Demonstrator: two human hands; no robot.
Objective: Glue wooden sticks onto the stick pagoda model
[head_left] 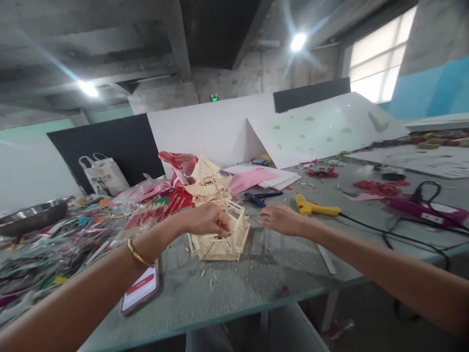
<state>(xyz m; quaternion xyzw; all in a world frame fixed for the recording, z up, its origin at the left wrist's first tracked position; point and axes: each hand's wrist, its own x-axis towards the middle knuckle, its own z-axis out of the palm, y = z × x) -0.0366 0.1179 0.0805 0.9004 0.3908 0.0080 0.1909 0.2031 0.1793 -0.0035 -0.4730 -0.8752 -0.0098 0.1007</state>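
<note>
A pagoda model (pixel 205 190) built from thin pale wooden sticks stands upright on the grey table. My left hand (pixel 209 220), with a gold bangle on the wrist, is closed in front of its lower tiers, thumb and fingers pressed together. Whatever those fingers hold, if anything, is hidden. To the right of the model, my right hand (pixel 281 220) is held apart from it, with fingers and thumb separated and nothing seen between them. A yellow glue gun (pixel 318 207) lies just beyond that hand, and blue-handled pliers (pixel 256 198) rest behind it.
A phone (pixel 141 288) lies near the table's front edge. Plastic-wrapped craft scraps (pixel 69 254) and a metal bowl (pixel 34 215) crowd the left side. Pink paper (pixel 251 179) lies at the back. The glue gun's black cord (pixel 388 234) runs rightward near a purple device (pixel 427 211).
</note>
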